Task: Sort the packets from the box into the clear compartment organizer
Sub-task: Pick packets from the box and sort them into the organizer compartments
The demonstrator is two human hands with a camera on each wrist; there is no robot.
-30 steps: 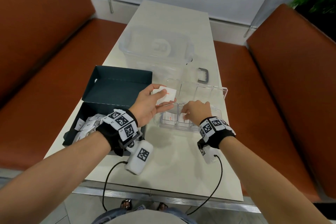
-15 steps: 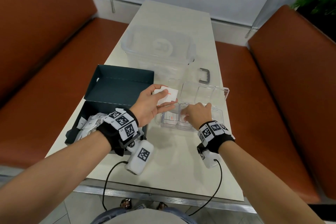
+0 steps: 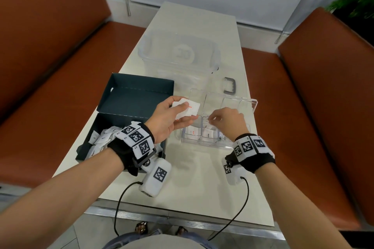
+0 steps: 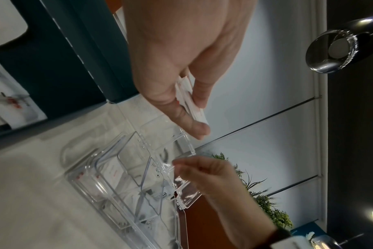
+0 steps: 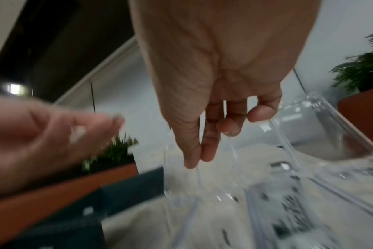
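My left hand [image 3: 187, 112] pinches a few white packets with red print [image 3: 191, 107] between thumb and fingers, just left of the clear compartment organizer [image 3: 202, 143]. In the left wrist view the packets [image 4: 187, 101] show edge-on in that hand [image 4: 199, 116]. My right hand [image 3: 210, 121] hovers above the organizer's near compartments with fingers loosely curled and nothing in them. In the right wrist view, its thumb and forefinger [image 5: 199, 160] point down, empty. White packets [image 3: 192, 132] lie in two near compartments. The dark teal box [image 3: 87, 147] at left holds several more packets [image 3: 103, 137].
The organizer's clear lid [image 3: 242, 105] stands open at its far side. The box's lid [image 3: 137, 95] lies open behind the box. A large clear bin [image 3: 178, 54] and a grey handle [image 3: 229, 87] sit farther back. Orange benches [image 3: 303, 107] flank the table.
My right hand has risen out of the organizer's near compartment and drawn a little toward my left hand. The left hand has kept its packets almost still.
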